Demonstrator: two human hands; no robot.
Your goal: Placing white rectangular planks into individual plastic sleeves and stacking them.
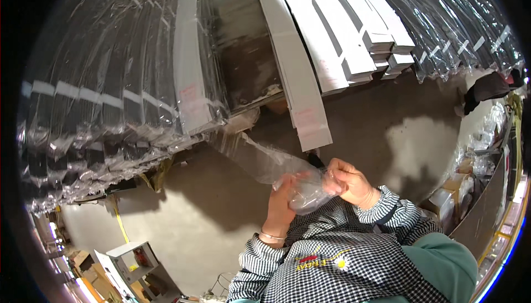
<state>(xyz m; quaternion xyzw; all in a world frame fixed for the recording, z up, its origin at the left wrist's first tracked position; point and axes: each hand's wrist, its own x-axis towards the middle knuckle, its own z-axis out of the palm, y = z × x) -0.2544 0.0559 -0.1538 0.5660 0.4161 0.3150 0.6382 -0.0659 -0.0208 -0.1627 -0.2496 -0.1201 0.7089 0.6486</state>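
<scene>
Between my two hands, in front of my checked apron, hangs a clear plastic bag (265, 162), its long body trailing up and left toward the table. My left hand (281, 203) grips its near end on the left. On the other side, my right hand (349, 182) pinches the bag's edge with thumb and fingers. Just beyond my hands, a long white panel (301, 93) sticks out past the table edge. Left of the bare strip lies another long white panel (191, 82) with clear film about it.
Film-wrapped dark panels (94, 82) are stacked at the left, and more wrapped panels (448, 21) at the right. Stacked white panels (337, 32) lie between. A small white shelf unit (130, 256) stands on the floor at lower left. Cartons (451, 192) line the right side.
</scene>
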